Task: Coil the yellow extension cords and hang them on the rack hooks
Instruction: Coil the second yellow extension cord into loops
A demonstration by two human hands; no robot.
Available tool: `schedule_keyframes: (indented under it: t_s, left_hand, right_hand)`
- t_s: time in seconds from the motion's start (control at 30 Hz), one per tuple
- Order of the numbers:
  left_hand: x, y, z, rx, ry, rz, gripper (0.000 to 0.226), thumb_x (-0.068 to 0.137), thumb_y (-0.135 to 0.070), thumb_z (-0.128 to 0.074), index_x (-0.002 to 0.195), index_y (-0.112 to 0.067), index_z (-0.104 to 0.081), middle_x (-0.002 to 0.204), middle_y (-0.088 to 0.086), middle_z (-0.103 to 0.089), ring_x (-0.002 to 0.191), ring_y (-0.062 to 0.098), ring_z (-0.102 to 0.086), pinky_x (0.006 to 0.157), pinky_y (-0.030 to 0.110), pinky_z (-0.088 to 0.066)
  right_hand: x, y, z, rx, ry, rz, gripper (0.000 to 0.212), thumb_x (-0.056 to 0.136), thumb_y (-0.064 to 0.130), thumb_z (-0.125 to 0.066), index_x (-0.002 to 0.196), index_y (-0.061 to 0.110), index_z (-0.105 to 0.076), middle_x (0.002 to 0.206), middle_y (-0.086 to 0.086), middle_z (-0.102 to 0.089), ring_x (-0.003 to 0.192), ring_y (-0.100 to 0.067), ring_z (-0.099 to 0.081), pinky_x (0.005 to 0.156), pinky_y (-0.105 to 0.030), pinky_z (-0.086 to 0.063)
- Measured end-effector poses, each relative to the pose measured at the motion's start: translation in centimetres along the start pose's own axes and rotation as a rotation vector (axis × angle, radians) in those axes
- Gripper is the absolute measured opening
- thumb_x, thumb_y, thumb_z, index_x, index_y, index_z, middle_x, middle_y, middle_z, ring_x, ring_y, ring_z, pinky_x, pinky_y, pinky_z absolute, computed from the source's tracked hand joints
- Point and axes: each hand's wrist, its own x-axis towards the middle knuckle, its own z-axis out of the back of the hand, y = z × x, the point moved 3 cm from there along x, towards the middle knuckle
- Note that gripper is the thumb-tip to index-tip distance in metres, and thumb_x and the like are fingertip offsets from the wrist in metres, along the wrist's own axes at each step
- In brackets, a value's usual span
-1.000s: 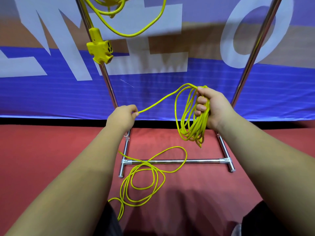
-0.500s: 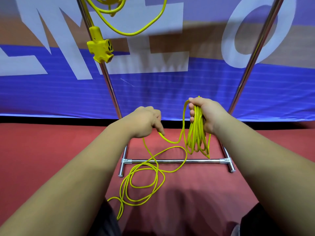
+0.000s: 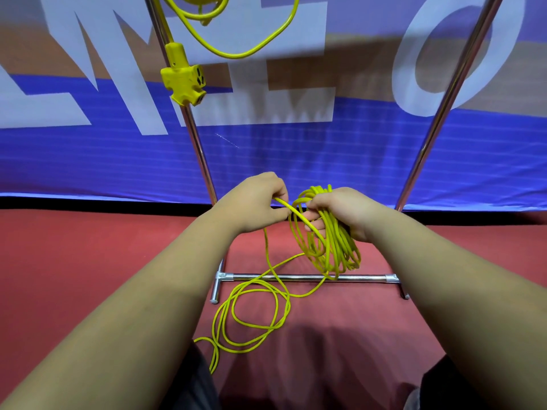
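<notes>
Coiling the yellow extension cord (image 3: 333,247) looks maybe halfway done. The right hand (image 3: 340,211) is wrapped tight round a bundle of loops that hangs down in front of the rack's base bar (image 3: 364,278). The left hand (image 3: 251,205), just to its left, pinches the free strand between thumb and fingers, ready to lay the next turn. To do it well I'd match each new loop to the hanging ones, let the cord roll so it doesn't kink, and draw slack off the floor pile (image 3: 254,315) gently so it clears the bar. Count: two cords (this one, plus a hung cord (image 3: 201,10) up top with its triple socket (image 3: 185,81)), two hands, two rack uprights (image 3: 195,137); no hooks in view
</notes>
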Motion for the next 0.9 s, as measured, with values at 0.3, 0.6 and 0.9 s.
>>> schedule_keyframes:
  t_s: [0.3, 0.6, 0.9]
  left_hand:
    - [-0.6, 4.3, -0.9, -0.123, 0.078, 0.351, 0.014, 0.092, -0.039, -0.076, 0.093, -0.026, -0.070, 0.092, -0.004, -0.072, 0.092, 0.020, -0.067, 0.078, 0.039, -0.054]
    - [-0.4, 2.6, 0.7, -0.359, -0.090, 0.307, 0.004, 0.090, -0.029, -0.077, 0.088, -0.032, -0.076, 0.084, -0.003, -0.071, 0.074, 0.012, -0.065, 0.077, 0.042, -0.058]
    - [-1.2, -1.7, 2.7, -0.446, -0.180, 0.113, 0.032, 0.091, -0.009, -0.076, 0.116, -0.029, -0.080, 0.092, -0.007, -0.051, 0.078, -0.004, -0.054, 0.074, 0.007, -0.040]
  right_hand:
    - [-0.8, 0.0, -1.0, -0.110, 0.062, 0.038, 0.018, 0.099, 0.011, -0.061, 0.084, 0.002, -0.068, 0.081, -0.015, -0.069, 0.057, -0.020, -0.067, 0.053, -0.028, -0.054]
    - [-2.1, 0.3, -1.8, -0.112, 0.090, 0.015, 0.023, 0.100, 0.015, -0.059, 0.089, 0.002, -0.074, 0.081, -0.013, -0.075, 0.060, -0.022, -0.070, 0.058, -0.032, -0.057]
    - [-4.9, 1.8, -3.7, 0.163, 0.030, 0.120, 0.021, 0.103, 0.012, -0.056, 0.105, -0.002, -0.071, 0.086, -0.017, -0.077, 0.074, -0.032, -0.077, 0.081, -0.054, -0.063]
